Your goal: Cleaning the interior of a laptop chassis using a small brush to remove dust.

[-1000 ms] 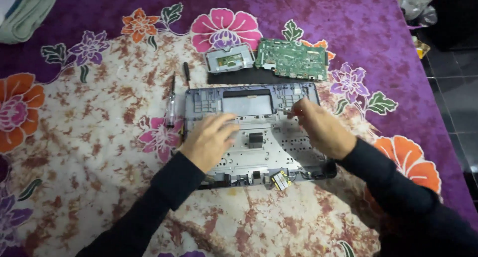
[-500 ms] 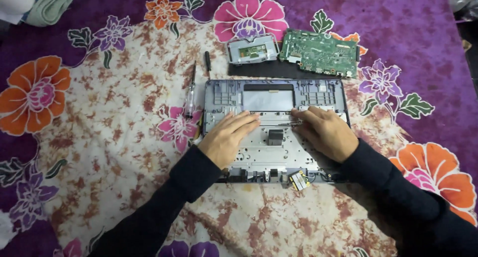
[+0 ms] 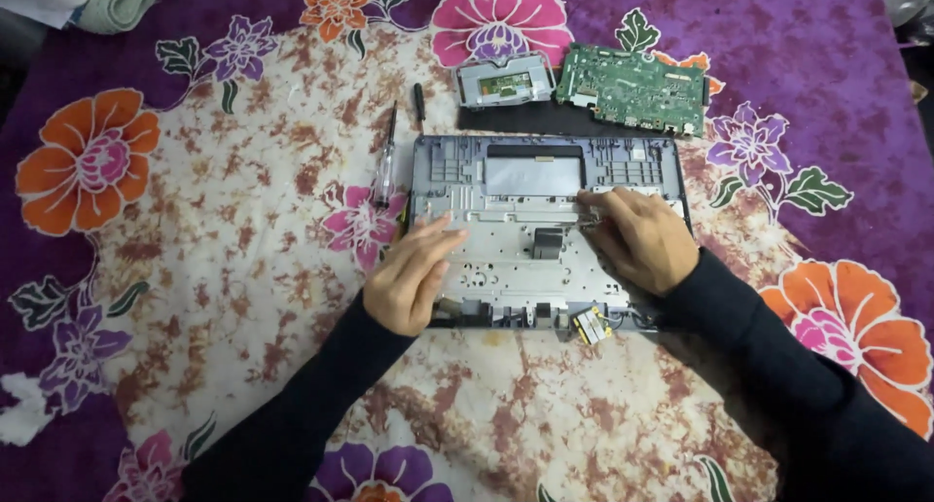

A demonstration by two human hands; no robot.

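A stripped grey laptop base (image 3: 530,186) lies bare-framed on a flowered cloth (image 3: 195,268). My left hand (image 3: 409,273) rests flat on its left front part, fingers together and stretched toward the middle, holding nothing. My right hand (image 3: 637,234) lies on the right half, with its fingertips pressing at a spot near the frame's centre beside a small dark part (image 3: 547,242). Whether those fingers pinch something small is not visible. A small yellow-tagged connector (image 3: 592,325) hangs off the front edge.
A green circuit board (image 3: 632,89) and a grey touchpad module (image 3: 503,82) lie on a dark strip behind the base. A clear-handled screwdriver (image 3: 385,166) and a short black tool (image 3: 419,100) lie at its left. Folded cloth (image 3: 107,1) sits at the far left corner.
The camera has shifted, so the whole scene sits lower and further right in view. Both hands remain on the base; my left hand has slid slightly toward the front edge.
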